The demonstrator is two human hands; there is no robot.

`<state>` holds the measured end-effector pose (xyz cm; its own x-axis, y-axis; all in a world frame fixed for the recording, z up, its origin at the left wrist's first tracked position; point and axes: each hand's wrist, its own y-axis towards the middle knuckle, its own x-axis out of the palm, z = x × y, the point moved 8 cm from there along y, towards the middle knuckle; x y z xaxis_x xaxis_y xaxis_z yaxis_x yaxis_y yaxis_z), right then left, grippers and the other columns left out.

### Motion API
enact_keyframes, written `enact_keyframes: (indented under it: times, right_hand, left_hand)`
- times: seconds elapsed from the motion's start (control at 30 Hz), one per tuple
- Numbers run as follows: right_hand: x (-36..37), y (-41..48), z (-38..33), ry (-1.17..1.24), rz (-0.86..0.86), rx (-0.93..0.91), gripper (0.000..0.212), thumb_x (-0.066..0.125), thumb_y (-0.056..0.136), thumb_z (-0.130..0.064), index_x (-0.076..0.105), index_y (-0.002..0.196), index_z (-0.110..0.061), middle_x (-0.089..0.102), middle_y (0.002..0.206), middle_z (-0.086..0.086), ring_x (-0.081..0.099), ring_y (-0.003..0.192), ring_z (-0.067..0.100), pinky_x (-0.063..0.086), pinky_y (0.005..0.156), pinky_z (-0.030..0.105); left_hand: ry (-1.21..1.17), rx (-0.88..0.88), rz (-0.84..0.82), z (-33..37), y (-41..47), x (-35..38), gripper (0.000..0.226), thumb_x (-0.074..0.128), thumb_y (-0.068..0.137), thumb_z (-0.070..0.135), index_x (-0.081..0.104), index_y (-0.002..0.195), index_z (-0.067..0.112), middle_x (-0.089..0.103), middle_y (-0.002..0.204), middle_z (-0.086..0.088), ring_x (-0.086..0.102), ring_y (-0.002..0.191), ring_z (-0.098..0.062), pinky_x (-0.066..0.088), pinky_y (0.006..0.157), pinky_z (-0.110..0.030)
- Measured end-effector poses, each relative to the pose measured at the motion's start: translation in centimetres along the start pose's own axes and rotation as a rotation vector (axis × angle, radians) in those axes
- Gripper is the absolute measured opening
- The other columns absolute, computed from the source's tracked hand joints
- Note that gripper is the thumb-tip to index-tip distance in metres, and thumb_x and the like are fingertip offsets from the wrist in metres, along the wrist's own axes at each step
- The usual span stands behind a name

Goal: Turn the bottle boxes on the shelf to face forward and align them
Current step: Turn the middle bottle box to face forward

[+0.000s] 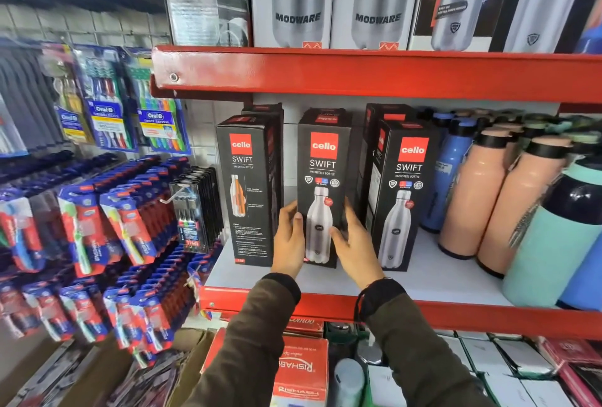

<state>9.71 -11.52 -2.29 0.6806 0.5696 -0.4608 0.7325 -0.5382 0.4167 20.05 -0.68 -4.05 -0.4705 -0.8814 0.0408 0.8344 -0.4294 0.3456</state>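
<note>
Head view: both hands [288, 240] [356, 248] around middle bottle box [322, 158]

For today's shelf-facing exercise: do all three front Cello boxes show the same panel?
No: the left box shows a cutaway-bottle panel, unlike the middle box and right box.

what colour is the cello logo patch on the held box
Red with white lettering, on the black cardboard box; head view.

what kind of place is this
Most likely a shop aisle: red shelves stocked with boxed Cello bottles, loose bottles beside them, and toothbrush packs hanging on the left.
</note>
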Motion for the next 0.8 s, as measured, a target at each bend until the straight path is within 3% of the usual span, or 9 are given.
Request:
enact_keyframes:
  times: [0.13, 0.3, 0.4, 0.5, 0.7, 0.8]
  right_hand:
    - [-0.3, 0.0, 0.4, 0.008, 0.032, 0.023, 0.064, 0.052, 0.098, -0.009, 0.025, 0.154, -0.024, 0.045, 0.152, -0.001, 0.044, 0.139, 0.015, 0.034, 0.115, 0.028]
    - [0.3, 0.5, 1.2, -0.007, 0.017, 0.054, 0.061, 0.05, 0.1, -0.013, 0.025, 0.155, -0.022, 0.044, 0.153, 0.003, 0.042, 0.142, 0.018, 0.032, 0.118, 0.031]
    - [0.2, 0.6, 1.4, -0.002, 0.022, 0.072, 0.06, 0.047, 0.101, -0.011, 0.023, 0.155, -0.021, 0.045, 0.153, 0.003, 0.042, 0.141, 0.017, 0.03, 0.112, 0.023]
    - [0.2, 0.5, 1.7, -0.006, 0.04, 0.084, 0.058, 0.048, 0.101, -0.012, 0.025, 0.155, -0.017, 0.047, 0.151, 0.006, 0.046, 0.139, 0.02, 0.031, 0.11, 0.022]
    - [0.1, 0.0, 1.1, 0.01, 0.073, 0.079, 0.057, 0.048, 0.101, -0.009, 0.028, 0.153, -0.015, 0.049, 0.149, 0.007, 0.048, 0.137, 0.022, 0.031, 0.108, 0.021]
    - [-0.2, -0.3, 1.0, 0.009, 0.136, 0.051, 0.054, 0.052, 0.099, -0.011, 0.035, 0.15, -0.015, 0.054, 0.144, 0.008, 0.054, 0.131, 0.023, 0.039, 0.109, 0.028]
  left_hand:
    - [0.006, -0.006, 0.028, -0.1, -0.2, 0.1, 0.03, 0.041, 0.105, 0.02, 0.051, 0.133, 0.024, 0.062, 0.126, 0.011, 0.058, 0.12, -0.004, 0.041, 0.107, -0.024]
    - [0.071, -0.014, 0.06, -0.4, -0.3, 0.0, 0.039, 0.042, 0.105, 0.018, 0.048, 0.144, 0.018, 0.054, 0.133, 0.01, 0.049, 0.123, -0.002, 0.032, 0.087, 0.009]
    - [0.092, -0.003, 0.059, -0.4, -0.4, 0.2, 0.041, 0.042, 0.105, 0.02, 0.046, 0.146, 0.016, 0.05, 0.137, 0.009, 0.045, 0.126, -0.001, 0.032, 0.096, -0.002]
    - [0.091, -0.009, 0.067, -0.3, -0.5, 0.3, 0.041, 0.041, 0.106, 0.02, 0.046, 0.146, 0.015, 0.049, 0.135, 0.01, 0.043, 0.127, -0.002, 0.032, 0.104, -0.016]
    - [0.109, -0.022, 0.062, -0.2, -0.6, 0.3, 0.041, 0.04, 0.106, 0.019, 0.045, 0.147, 0.015, 0.049, 0.132, 0.011, 0.043, 0.123, 0.0, 0.031, 0.094, -0.002]
    - [0.103, -0.019, 0.044, -0.2, -0.8, 0.3, 0.041, 0.041, 0.106, 0.02, 0.045, 0.147, 0.016, 0.051, 0.134, 0.011, 0.044, 0.124, 0.0, 0.031, 0.101, -0.014]
